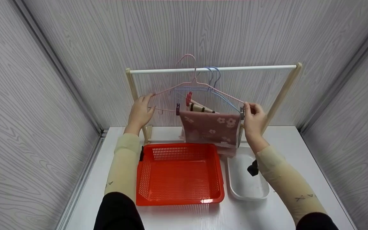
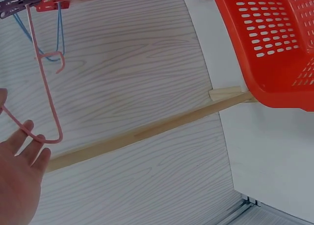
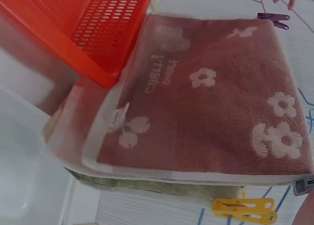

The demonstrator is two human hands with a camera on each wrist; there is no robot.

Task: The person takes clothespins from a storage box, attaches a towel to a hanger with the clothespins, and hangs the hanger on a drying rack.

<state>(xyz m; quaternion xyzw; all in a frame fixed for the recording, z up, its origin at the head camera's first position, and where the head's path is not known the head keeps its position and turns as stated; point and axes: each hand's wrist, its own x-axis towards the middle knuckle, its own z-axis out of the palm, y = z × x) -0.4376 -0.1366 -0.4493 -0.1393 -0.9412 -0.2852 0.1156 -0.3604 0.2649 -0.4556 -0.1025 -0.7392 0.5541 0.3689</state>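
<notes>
A pink wire hanger (image 1: 172,88) is held up in front of the rack, its hook rising just above the white rail. My left hand (image 1: 141,111) is at its left end, fingers nearly straight against the wire and the thumb apart. With thumb and fingertips, my right hand (image 1: 255,118) pinches the hanger's right end. From its lower bar hangs a folded dusty-pink towel (image 1: 210,127) with pale flowers. A purple clip (image 1: 178,109) grips the towel's left corner and a grey clip (image 3: 304,184) the right one.
Two blue hangers (image 1: 216,74) hang on the white rail (image 1: 254,68) behind, with red (image 1: 188,98) and yellow clips (image 3: 244,210) and other cloths. Below stand a red perforated basket (image 1: 220,179) and a white tub (image 1: 266,188). Wood-grain panels (image 1: 59,48) enclose the table.
</notes>
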